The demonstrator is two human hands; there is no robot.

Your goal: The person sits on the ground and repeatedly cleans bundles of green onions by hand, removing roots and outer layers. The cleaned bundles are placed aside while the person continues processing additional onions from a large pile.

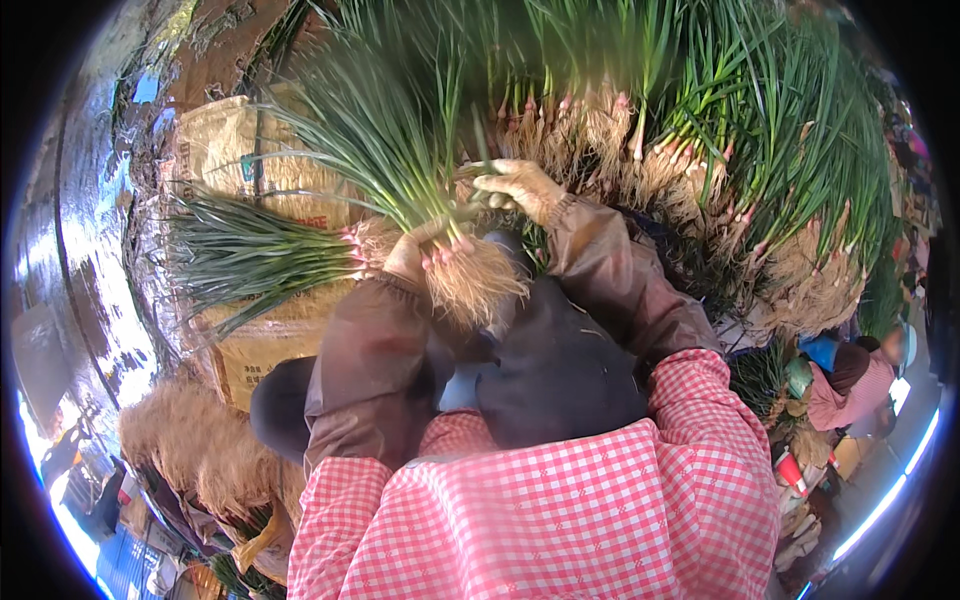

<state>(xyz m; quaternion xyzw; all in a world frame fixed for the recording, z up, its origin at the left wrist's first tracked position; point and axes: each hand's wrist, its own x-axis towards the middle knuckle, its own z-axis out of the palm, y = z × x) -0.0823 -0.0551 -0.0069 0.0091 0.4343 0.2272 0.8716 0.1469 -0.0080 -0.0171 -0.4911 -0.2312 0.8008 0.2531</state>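
Note:
My gloved left hand (pixel 409 259) grips a bunch of young green garlic (pixel 450 251) low on its stalks. Pinkish bulb ends and long pale roots hang past that hand towards my knees, while the leaves fan up and to the left. Beside the bunch is my gloved right hand (pixel 521 187), its fingers bent towards the stalks. A green leaf (pixel 480 139) passes at its fingertips; whether they pinch it is unclear. Left of my left hand, a smaller garlic bundle (pixel 277 247) lies on printed yellow woven sacking (pixel 225 150), roots facing me.
A long bank of garlic plants (pixel 795 150) curves from ahead round to my right, roots inward. At lower left sits a heap of rooted bundles (pixel 195 442). Wet ground (pixel 90 262) runs along the left. Another person (pixel 855 382) is at far right, near a red-and-white object (pixel 790 472).

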